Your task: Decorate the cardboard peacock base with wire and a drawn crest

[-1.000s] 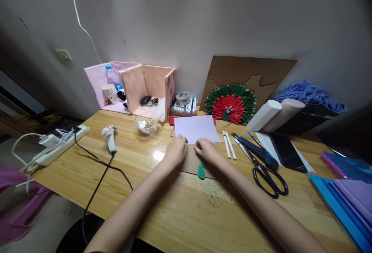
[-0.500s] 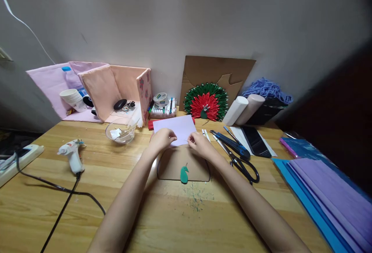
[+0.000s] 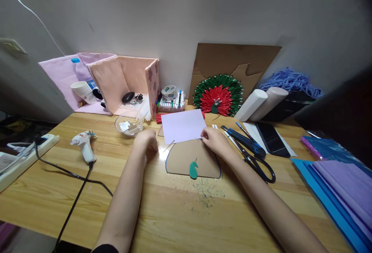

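My left hand [image 3: 146, 140] is low over the wood at the left of a pale purple paper sheet [image 3: 183, 125], its fingers curled downward; whatever may be in them is hidden. At the sheet's lower right corner, my right hand [image 3: 213, 140] is pinched closed, with a thin sliver showing at the fingertips. A small thin stick [image 3: 169, 145] lies by the sheet's lower left corner. Below the sheet is a rounded cardboard piece [image 3: 180, 160] with a blue-marked edge. On its lower edge rests a green bird-shaped cutout [image 3: 193, 170].
Black scissors [image 3: 258, 166] and a blue cutter [image 3: 244, 142] lie right of my right hand. A glue gun [image 3: 85, 146] with its black cord and a clear bowl [image 3: 130, 125] are at left. A red-green peacock craft [image 3: 219, 96] leans against cardboard; purple and blue sheets [image 3: 343, 183] lie at right.
My left hand has left the paper's lower edge and moved left and down to the table. My right hand stays by the paper's corner. The whole view has shifted slightly.
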{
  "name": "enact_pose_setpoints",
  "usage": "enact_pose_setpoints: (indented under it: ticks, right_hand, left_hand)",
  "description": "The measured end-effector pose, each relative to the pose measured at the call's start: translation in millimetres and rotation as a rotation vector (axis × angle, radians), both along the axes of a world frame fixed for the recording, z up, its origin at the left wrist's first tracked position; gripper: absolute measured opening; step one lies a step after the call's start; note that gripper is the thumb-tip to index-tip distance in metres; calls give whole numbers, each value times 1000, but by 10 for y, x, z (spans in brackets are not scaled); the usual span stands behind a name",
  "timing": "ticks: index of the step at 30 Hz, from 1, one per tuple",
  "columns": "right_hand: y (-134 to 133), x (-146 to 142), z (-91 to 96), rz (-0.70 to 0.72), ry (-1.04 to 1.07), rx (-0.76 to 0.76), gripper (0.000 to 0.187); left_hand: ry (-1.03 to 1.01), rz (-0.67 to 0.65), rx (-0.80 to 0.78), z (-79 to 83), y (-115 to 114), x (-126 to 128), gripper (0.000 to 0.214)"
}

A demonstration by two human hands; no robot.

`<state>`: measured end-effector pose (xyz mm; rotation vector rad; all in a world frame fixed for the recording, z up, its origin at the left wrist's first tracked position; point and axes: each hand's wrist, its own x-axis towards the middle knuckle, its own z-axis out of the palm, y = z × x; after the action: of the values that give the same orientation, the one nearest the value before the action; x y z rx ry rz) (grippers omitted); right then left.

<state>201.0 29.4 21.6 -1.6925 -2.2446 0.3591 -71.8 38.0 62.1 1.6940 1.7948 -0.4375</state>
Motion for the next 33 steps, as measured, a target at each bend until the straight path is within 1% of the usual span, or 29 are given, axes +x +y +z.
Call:
enact_pose_setpoints:
  ticks: [3, 6, 10, 12, 14, 16, 18, 21, 23, 26, 29, 31, 33]
  right_hand:
    - [-17, 18, 89, -5, -37, 29, 11]
    - [-49, 34, 235, 0, -16, 46, 10]
    - [-102, 86, 438, -3, 54, 6, 11]
    - [-123, 131, 502, 0, 64, -36, 12]
    - [-140, 184, 536, 23, 64, -69, 12]
    - [-152, 233, 555, 45, 56, -91, 12]
    - [-161, 272, 575, 55, 36, -110, 12]
    - [-174, 302, 614, 59, 0, -131, 13]
    - [-185, 308, 642, 60, -6, -144, 14]
    - [-203, 310, 672, 62, 5, -170, 15]
    - [-211, 315, 679, 87, 19, -189, 16]
    - [-208, 323, 675, 108, 23, -197, 17]
    - [-200, 338, 671, 118, 18, -200, 17]
  left_hand:
    - [-12, -35, -5, -16, 4, 31, 11]
    - [-31, -76, 3, 22, -15, 41, 6]
    - [-162, -145, 116, 110, -56, 48, 11]
    - [-166, -149, 196, 134, -64, 56, 15]
    - [-62, -128, 246, 135, -58, 66, 17]
    - [53, -102, 262, 127, -43, 76, 18]
    - [97, -87, 261, 129, -29, 86, 22]
    - [102, -101, 332, 147, -31, 128, 23]
    - [57, -133, 365, 138, -44, 188, 21]
    - [-4, -185, 319, 64, -66, 324, 21]
    - [51, -185, 309, -41, -73, 446, 22]
    - [51, -191, 313, -88, -69, 476, 20]
    - [13, -216, 298, -103, -62, 461, 18]
